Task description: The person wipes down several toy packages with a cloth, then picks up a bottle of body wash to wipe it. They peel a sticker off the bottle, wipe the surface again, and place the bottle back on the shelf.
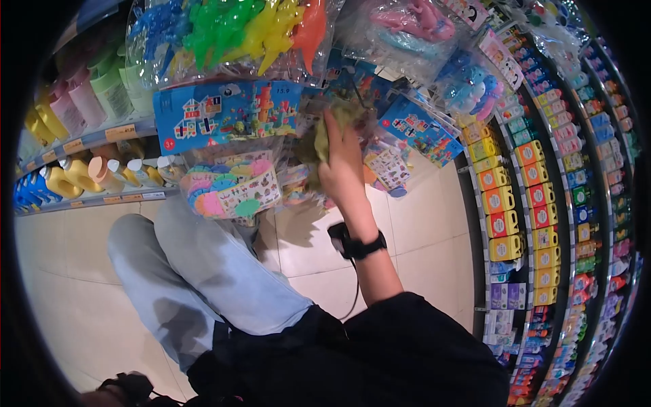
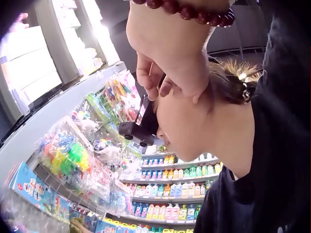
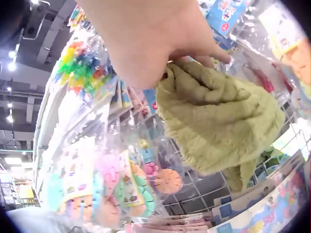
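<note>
My right hand (image 1: 344, 166) reaches among hanging toy packets and grips a crumpled olive-green cloth (image 1: 324, 139). In the right wrist view the cloth (image 3: 221, 116) hangs in folds below my right hand (image 3: 150, 39), in front of a wire rack (image 3: 194, 191). The left wrist view has my left hand (image 2: 170, 53) raised against the side of the head, fingers bent beside a black head-worn camera (image 2: 136, 133); whether they pinch its dark band I cannot tell. Blue-headed toy packets (image 1: 227, 115) hang left of my right hand.
Bags of colourful stretchy toys (image 1: 230, 34) hang above. Bottle shelves stand at the left (image 1: 102, 132) and curve down the right side (image 1: 498, 197). More packets (image 1: 420, 129) hang right of my right hand. Bent legs (image 1: 210, 251) are over the tiled floor (image 1: 434, 258).
</note>
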Motion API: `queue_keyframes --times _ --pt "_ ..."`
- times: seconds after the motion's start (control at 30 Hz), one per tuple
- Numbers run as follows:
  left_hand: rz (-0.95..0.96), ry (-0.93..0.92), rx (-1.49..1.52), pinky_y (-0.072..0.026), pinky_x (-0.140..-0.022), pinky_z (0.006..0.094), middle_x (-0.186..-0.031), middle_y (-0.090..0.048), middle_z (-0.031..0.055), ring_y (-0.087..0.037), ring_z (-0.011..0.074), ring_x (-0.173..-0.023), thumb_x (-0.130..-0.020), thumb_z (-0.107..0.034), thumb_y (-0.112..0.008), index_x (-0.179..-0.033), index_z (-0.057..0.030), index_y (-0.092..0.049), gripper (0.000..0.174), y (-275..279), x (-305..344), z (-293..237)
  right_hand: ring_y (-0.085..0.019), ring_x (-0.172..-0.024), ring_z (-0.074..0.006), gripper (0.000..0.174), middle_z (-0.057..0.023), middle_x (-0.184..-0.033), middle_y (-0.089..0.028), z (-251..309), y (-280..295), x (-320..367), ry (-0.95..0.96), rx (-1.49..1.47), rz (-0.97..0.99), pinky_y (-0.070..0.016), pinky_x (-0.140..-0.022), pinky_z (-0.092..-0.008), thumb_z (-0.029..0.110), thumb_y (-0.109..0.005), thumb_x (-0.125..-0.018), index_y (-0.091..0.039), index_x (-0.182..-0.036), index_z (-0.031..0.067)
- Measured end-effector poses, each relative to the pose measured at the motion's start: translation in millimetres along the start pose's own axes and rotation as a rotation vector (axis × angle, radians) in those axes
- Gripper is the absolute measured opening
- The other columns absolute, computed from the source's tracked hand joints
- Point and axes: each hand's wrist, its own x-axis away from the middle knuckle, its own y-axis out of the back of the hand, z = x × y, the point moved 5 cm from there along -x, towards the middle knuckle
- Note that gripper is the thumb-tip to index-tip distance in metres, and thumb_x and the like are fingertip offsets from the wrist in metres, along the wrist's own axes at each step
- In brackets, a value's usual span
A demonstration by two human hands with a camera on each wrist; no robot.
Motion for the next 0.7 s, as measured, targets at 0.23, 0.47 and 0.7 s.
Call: queue_keyframes --times 0.23,0.47,0.7 --pt "0.352 1.123 0.342 -0.0426 -0.085 0.0386 -0.109 -0.05 0.0166 -0.053 0.0309 -0.094 -0.06 -0.032 -0.083 -0.126 0.0013 -0.04 0.085 -137 89 69 -0.056 -0.085 -0.0447 0.043 -0.0269 -0.088 -0.056 73 10 82 -0.113 -0.617 0.235 -0.0456 -0.075 -0.0436 0.008 -0.05 -0.084 -0.037 -0.125 0.0046" --pt "0.552 0.969 0.304 -0.0471 -0.075 0.0409 -0.108 -0.049 0.0167 -0.053 0.0377 -0.093 -0.075 -0.003 -0.056 -0.118 -0.0035 -0.045 0.044 -213 151 82 -0.054 -0.101 -0.0337 0.041 -0.0189 -0.112 -0.05 108 -17 94 -0.15 -0.817 0.272 -0.0418 -0.086 -0.0355 0.029 -0.051 -0.092 -0.04 -0.12 0.0003" --pt "0.466 0.997 0.382 -0.0462 -0.074 0.0408 -0.098 -0.054 0.0153 -0.055 0.0364 -0.088 -0.077 0.003 -0.048 -0.103 0.0001 -0.054 0.027 -208 177 100 -0.06 -0.067 -0.0152 0.03 -0.0105 -0.077 -0.064 44 4 25 -0.274 -0.597 -0.29 -0.0451 -0.06 -0.0279 0.023 -0.061 -0.085 -0.056 -0.102 -0.0014"
